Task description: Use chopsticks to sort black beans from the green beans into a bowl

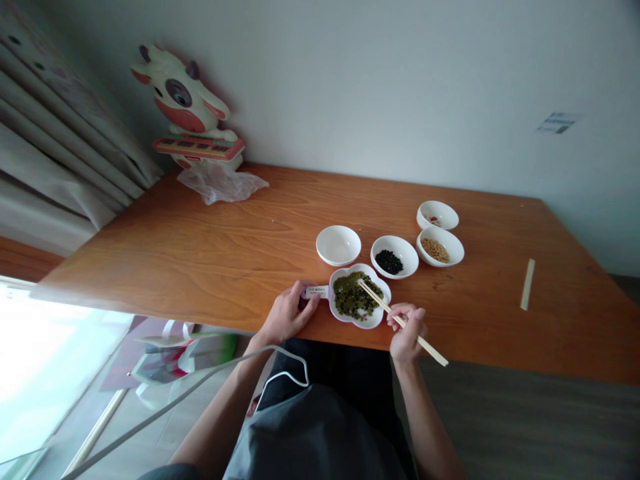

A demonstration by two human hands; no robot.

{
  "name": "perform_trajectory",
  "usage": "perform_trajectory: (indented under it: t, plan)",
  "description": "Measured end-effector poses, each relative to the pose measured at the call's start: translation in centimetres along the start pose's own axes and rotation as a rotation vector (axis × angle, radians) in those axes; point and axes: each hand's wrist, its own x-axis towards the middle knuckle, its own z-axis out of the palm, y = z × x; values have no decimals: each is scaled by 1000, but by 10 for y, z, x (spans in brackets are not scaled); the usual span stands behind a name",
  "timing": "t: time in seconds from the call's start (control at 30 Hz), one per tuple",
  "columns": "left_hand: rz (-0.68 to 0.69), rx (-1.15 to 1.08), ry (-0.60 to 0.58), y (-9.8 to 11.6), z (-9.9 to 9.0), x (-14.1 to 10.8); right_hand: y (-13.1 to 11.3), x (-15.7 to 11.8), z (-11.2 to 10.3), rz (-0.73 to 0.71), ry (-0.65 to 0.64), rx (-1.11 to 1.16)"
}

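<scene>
- Clamps two chopsticks point(375, 296) between the thumb and fingers of the one right hand point(407, 330), slanting them down to the left, with both tips in among the mixed beans point(350, 293).
- Closes the one left hand point(291, 312) on the end of a handle point(316, 292) (pale, with one printed label), belonging to one flower-shaped dish point(367, 324).
- Keeps that dish near the front edge of one wooden table point(250, 253), between the two hands, with green and dark beans together in it (plus a small pinkish bit, too small to name).
- Counts four round white bowls beyond and to the right of the dish.
- Begins with a first bowl point(330, 243), just behind the dish, showing its white inside.
- Goes on to a second bowl point(413, 260), just behind and right of the dish, holding black beans point(389, 262).
- Adds a third bowl point(457, 253) of tan grains point(435, 250), and close behind it a fourth bowl point(450, 213) with a few reddish-brown pieces point(434, 220).
- Includes one pale strip point(527, 285) lying flat, well apart on the right.
- Takes in one cow toy point(183, 110) with a keyboard at the far left, and one crumpled clear plastic bag point(225, 185) in front of it.
</scene>
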Motion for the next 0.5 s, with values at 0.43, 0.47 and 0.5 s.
perform_trajectory:
  t: [0.43, 0.47, 0.5]
  plan:
    - [-62, 22, -23, 4, -3, -2, -27, 0, -1, -6, -46, -37]
    - [-68, 21, -22, 4, -3, -2, -30, 0, -1, -5, -54, -40]
    - [-72, 21, -21, 5, -3, -2, -33, 1, -1, -4, -61, -41]
